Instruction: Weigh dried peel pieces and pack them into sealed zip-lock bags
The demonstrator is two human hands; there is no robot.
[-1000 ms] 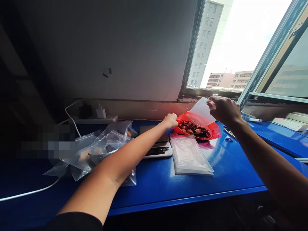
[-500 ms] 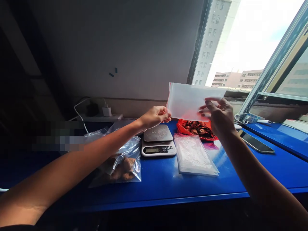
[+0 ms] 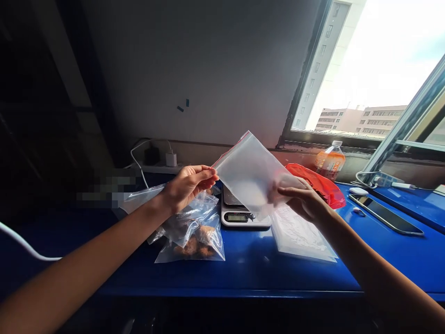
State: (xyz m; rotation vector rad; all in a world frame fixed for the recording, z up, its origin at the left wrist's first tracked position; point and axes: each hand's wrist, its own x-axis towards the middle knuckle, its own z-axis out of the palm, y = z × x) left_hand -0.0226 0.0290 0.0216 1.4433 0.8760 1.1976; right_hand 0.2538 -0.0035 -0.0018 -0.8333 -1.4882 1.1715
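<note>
A frosted zip bag (image 3: 252, 169) with a red line along its top edge hangs tilted in the air between both hands. My left hand (image 3: 191, 183) pinches its zip end at the lower left corner. My right hand (image 3: 301, 197) grips the opposite end, with some fingers blurred behind the film. Below the bag stands a white digital scale (image 3: 246, 218), its plate partly covered. To the right of the scale lies a stack of clear bags (image 3: 306, 236). Clear bags of brown chunks (image 3: 198, 246) lie to the left of the scale, under my left forearm.
Behind my right hand is a red plastic bag (image 3: 323, 183), with an orange drink bottle (image 3: 332, 160) near the window. A phone (image 3: 385, 214) and a white earbud case (image 3: 358, 190) lie at the right. A charger (image 3: 171, 158) is plugged in at the back.
The zip bag has come lower and turned from nearly level to a diagonal tilt. My right hand, formerly apart-fingered behind the film, now grips its end. The camera view has shifted left.
</note>
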